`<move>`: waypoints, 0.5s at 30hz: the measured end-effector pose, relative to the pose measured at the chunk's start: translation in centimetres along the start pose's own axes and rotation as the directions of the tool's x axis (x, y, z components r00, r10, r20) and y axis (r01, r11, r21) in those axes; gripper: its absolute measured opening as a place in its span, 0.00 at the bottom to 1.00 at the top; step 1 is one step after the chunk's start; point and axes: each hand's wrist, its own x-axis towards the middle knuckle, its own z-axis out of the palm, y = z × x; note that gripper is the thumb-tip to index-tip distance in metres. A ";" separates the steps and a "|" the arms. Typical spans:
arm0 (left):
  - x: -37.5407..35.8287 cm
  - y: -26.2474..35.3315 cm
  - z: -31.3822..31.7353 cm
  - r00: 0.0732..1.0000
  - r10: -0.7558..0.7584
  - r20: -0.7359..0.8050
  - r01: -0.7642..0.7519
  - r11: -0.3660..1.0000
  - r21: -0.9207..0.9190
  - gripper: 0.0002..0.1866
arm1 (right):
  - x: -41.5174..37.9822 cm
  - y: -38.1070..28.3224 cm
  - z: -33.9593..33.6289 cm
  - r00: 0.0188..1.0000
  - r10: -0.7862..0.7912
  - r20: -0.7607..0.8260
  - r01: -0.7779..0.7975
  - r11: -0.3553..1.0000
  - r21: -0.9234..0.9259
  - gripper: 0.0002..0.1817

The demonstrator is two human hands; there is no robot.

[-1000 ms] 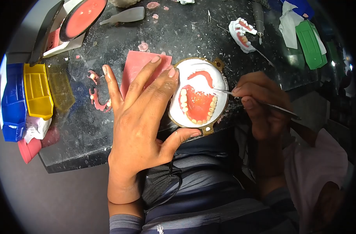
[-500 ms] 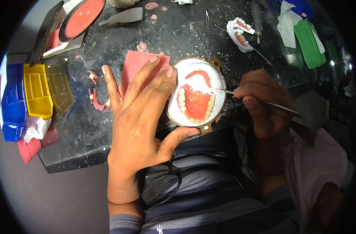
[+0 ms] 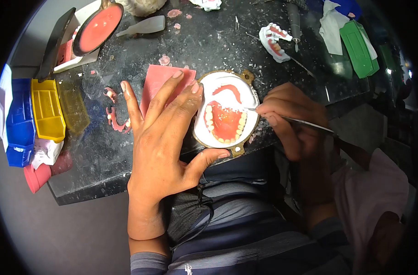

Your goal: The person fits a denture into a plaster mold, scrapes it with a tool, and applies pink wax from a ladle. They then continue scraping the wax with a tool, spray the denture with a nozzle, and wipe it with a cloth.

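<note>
A brass-rimmed flask [image 3: 237, 150] filled with white plaster [image 3: 210, 90] holds a pink denture base with pale teeth [image 3: 225, 121] and a curved pink strip [image 3: 230, 90] above it. My left hand [image 3: 162, 133] is spread, its thumb at the flask's lower edge and its fingertips at the left rim, partly over a pink wax sheet [image 3: 165, 85]. In my right hand [image 3: 296, 117] is a thin metal tool [image 3: 309, 124], pinched between thumb and fingers, its tip at the plaster's right side near the teeth.
Small pink denture frames [image 3: 117, 120] lie left of the wax. Blue [image 3: 20, 121] and yellow trays [image 3: 48, 110] stand far left, a pan of pink material [image 3: 98, 28] upper left. A plaster model [image 3: 275, 43], handpiece [image 3: 294, 20] and green tray [image 3: 359, 49] are at upper right.
My right hand has moved left with the tool, whose tip now sits further over the plaster's right side. The view has shifted slightly; my left hand keeps its place on the flask.
</note>
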 end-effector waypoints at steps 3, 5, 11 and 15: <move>0.0 0.0 -0.1 1.000 0.002 0.011 -0.002 1.000 0.013 0.50 | -0.3 0.3 -0.1 1.000 0.007 -0.009 -0.006 0.999 0.050 0.07; -0.1 0.0 0.0 1.000 -0.006 0.008 0.006 1.000 0.006 0.51 | -0.5 0.5 -0.3 1.000 -0.012 -0.019 0.014 0.995 0.100 0.07; -0.2 -0.1 0.1 1.000 0.007 0.005 -0.007 1.000 0.001 0.51 | -0.6 1.2 -0.2 0.996 0.000 -0.087 0.012 0.990 0.140 0.06; -0.1 -0.1 0.1 1.000 0.009 0.001 -0.009 1.000 0.005 0.51 | -0.6 1.4 -0.3 0.996 0.085 -0.030 -0.078 0.982 0.172 0.06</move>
